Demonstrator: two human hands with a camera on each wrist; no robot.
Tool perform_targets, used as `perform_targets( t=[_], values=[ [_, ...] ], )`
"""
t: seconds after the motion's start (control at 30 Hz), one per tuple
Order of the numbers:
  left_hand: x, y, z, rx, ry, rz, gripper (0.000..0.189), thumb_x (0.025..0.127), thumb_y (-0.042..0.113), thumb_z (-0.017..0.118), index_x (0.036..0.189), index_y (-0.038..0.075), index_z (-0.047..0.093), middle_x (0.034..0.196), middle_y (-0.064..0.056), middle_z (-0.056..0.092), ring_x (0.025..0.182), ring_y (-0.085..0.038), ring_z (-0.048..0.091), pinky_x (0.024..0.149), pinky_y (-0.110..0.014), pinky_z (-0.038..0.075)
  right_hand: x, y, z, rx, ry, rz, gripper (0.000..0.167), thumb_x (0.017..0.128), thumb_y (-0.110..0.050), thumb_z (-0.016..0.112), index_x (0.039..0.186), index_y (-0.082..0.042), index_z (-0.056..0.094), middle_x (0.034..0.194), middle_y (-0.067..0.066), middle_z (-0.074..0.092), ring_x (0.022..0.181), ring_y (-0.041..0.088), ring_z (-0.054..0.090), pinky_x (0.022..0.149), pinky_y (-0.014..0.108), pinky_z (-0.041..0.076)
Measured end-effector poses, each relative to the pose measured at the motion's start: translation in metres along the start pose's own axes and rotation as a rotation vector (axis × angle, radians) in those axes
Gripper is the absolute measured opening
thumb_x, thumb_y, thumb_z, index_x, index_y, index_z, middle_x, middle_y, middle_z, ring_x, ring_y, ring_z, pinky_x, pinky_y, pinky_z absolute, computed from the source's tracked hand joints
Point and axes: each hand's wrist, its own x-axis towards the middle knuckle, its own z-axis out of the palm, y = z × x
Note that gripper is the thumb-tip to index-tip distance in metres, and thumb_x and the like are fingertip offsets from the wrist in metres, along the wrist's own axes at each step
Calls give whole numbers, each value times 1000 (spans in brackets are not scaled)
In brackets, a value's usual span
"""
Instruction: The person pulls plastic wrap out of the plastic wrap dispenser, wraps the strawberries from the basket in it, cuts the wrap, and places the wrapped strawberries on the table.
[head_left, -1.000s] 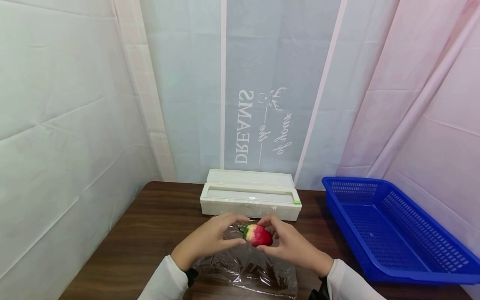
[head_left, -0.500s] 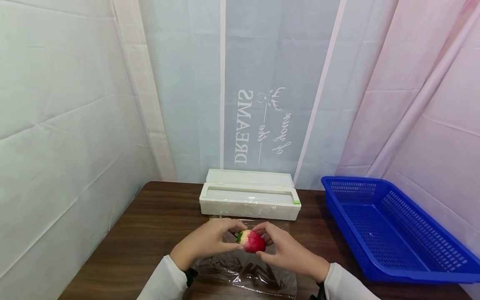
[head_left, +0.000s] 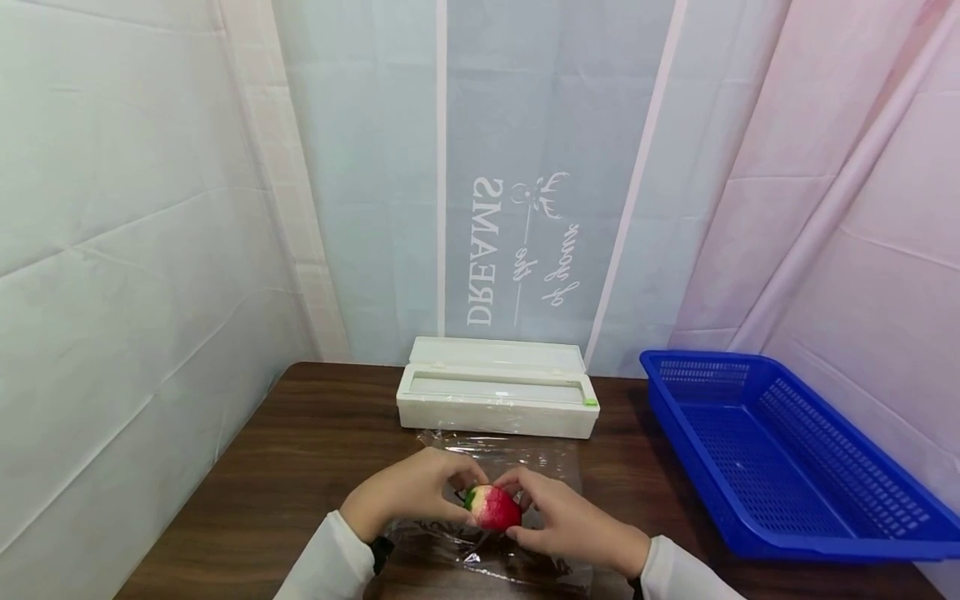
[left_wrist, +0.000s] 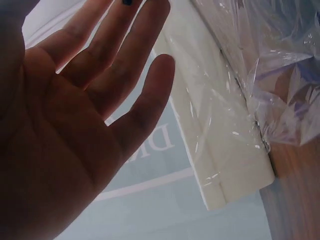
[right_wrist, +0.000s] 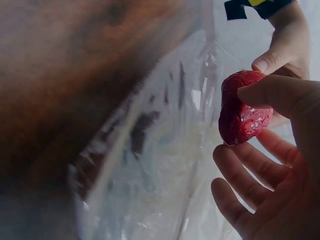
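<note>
A red and pale-yellow strawberry-shaped fruit with a green end is held between both hands, low over a sheet of clear plastic film. My left hand pinches its green end at the left. At the red end, my right hand grips it. In the right wrist view the right thumb presses the wrinkled red fruit, and the left thumb touches its far end. In the left wrist view the fruit is out of sight. The film runs up to a white cling film box, lid raised.
A blue perforated plastic basket stands at the right of the brown wooden table. A green piece sits at the right end of the box's front edge. Light fabric curtains enclose the back and sides.
Both hands have brought the fruit lower, toward the person and slightly left, closer to the film. The left fingers have come in onto the fruit's green end. Box and basket stay put.
</note>
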Motion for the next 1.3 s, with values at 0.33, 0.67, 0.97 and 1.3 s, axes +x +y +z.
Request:
perform_targets(
  t=[0.33,0.67,0.97,1.3],
  values=[
    [0,-4,6,-46,-47,-33,35,80,20,87,109,19,68,98,16,66,90,0,61,82,-25,53,-3,6,13,-21,13,-40,46,90,-14,76,130,-13,53,112,-4,62,92,2,62,74,25,55],
    [1,-4,11,-40,-71,-60,36,78,17,88,107,18,67,92,16,65,85,-1,61,77,-22,53,-3,8,18,-20,-11,-1,45,90,-14,75,130,-13,54,113,-4,62,92,1,61,76,24,55],
    [-1,-8,13,-20,-75,-80,36,77,16,89,104,19,67,89,16,64,82,-2,60,74,-21,51,-1,10,23,-18,-18,-12,44,90,-12,74,129,-11,53,115,-2,62,95,2,62,77,22,55],
    [1,-10,16,-19,-81,-89,34,78,16,88,105,18,66,89,15,63,82,-1,60,73,-21,51,-1,15,25,-38,-34,24,45,91,-18,74,131,-13,53,117,-3,61,98,2,61,81,23,54]
  ],
)
